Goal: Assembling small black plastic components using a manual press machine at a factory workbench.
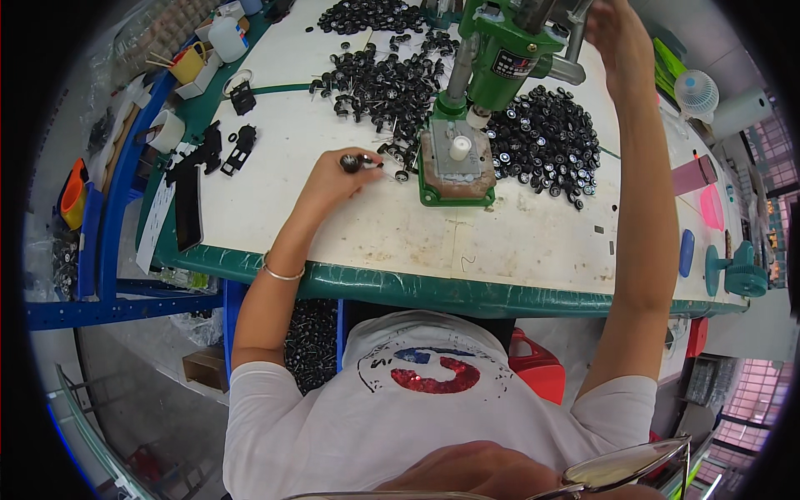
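Observation:
My left hand (331,177) is closed around a small black toy wheel (351,163), just left of the press base. Another black wheel (402,176) lies beside the fingertips, near a thin metal pin. The green bench press (502,62) stands in the middle of the table, with a white round peg (459,148) upright on its metal plate. My right hand (621,46) is raised at the upper right, its fingers curled at the press lever (577,33); the top edge of the view cuts off part of this grip.
Wheels on metal pins (379,87) are heaped behind the press, loose wheels (546,142) to its right. Black plastic parts (242,150) and a dark phone-like slab (189,208) lie left. A small green fan (744,271) stands right; a blue bin of black parts (310,342) sits below the table edge.

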The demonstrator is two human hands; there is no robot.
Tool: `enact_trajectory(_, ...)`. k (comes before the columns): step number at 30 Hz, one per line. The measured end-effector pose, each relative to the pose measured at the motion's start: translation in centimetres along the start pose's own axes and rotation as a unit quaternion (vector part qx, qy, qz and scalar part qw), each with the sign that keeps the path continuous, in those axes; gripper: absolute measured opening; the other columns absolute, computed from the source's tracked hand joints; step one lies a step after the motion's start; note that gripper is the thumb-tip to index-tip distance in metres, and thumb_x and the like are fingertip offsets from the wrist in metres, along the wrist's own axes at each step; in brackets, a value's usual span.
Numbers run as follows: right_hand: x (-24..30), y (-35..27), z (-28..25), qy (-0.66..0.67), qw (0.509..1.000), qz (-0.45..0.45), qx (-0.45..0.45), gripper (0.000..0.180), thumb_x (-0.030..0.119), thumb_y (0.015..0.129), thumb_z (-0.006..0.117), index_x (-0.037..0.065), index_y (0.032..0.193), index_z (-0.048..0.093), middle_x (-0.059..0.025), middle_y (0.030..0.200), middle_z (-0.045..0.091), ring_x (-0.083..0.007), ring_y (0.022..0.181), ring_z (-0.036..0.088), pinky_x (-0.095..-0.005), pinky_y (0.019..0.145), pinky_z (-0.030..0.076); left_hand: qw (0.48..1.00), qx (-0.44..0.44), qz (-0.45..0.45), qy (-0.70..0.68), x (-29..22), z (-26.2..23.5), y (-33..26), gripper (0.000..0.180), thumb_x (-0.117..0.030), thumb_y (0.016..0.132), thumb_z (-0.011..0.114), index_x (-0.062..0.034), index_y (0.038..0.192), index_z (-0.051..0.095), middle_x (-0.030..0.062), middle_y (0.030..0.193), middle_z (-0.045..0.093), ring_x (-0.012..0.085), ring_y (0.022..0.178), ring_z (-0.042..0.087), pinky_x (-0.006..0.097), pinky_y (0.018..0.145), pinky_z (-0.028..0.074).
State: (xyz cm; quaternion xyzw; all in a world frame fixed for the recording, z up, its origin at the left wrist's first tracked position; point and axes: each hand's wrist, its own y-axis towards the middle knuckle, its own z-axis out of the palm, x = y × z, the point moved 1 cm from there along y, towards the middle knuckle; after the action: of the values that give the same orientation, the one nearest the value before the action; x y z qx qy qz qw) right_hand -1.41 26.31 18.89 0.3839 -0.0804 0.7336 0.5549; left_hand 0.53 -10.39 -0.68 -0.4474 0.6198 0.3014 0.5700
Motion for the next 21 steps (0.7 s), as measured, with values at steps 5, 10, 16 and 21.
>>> enact_trajectory(5,-6.0,-8.4,-2.3,-0.618,0.711,-0.064,-0.328,0.027,0.03,0.091,0.06,0.01,0.11,0.064,-0.0016,0.08,0.06,-0.008,0.064,0.055,-0.023,0.058,0.045,0.98,-0.082,0.024,0.18,0.6,0.4,0.1,0.02,-0.021,0.078,0.075,-0.0065,0.091,0.069,0.0038,0.058,0.059,0.01,0.051,0.052,0.026,0.049,0.041)
enact_trajectory(10,-12.0,-14.5,-4.8,-0.819,0.517,0.064,-0.241,0.021,0.025,0.084,0.067,0.01,0.1,0.064,-0.0034,0.084,0.063,-0.018,0.071,0.062,-0.0319,0.062,0.049,0.91,-0.112,0.064,0.393,-1.3,1.1,1.0,0.025,-0.022,0.073,0.074,-0.0065,0.09,0.065,0.0135,0.074,0.068,0.031,0.069,0.066,0.038,0.062,0.05)
enact_trajectory(16,-16.1,-16.9,-5.5,-0.864,0.469,0.004,-0.185,0.019,0.017,0.082,0.067,0.01,0.097,0.058,-0.0074,0.09,0.06,-0.0288,0.077,0.061,-0.0402,0.066,0.048,0.9,-0.125,0.084,0.409,-0.1,0.2,0.0,0.02,-0.007,0.074,0.07,-0.0049,0.093,0.064,0.0121,0.078,0.068,0.0228,0.068,0.066,0.032,0.063,0.05)
enact_trajectory(21,-14.8,-17.2,-5.3,-0.808,0.551,0.03,-0.207,0.027,0.003,0.077,0.07,0.004,0.102,0.061,-0.0095,0.088,0.059,-0.0233,0.071,0.058,-0.0328,0.065,0.048,0.967,-0.071,0.033,0.241,0.8,-0.7,-0.3,0.03,-0.001,0.077,0.069,-0.0014,0.106,0.068,0.0019,0.076,0.065,0.0059,0.067,0.057,0.023,0.062,0.046)
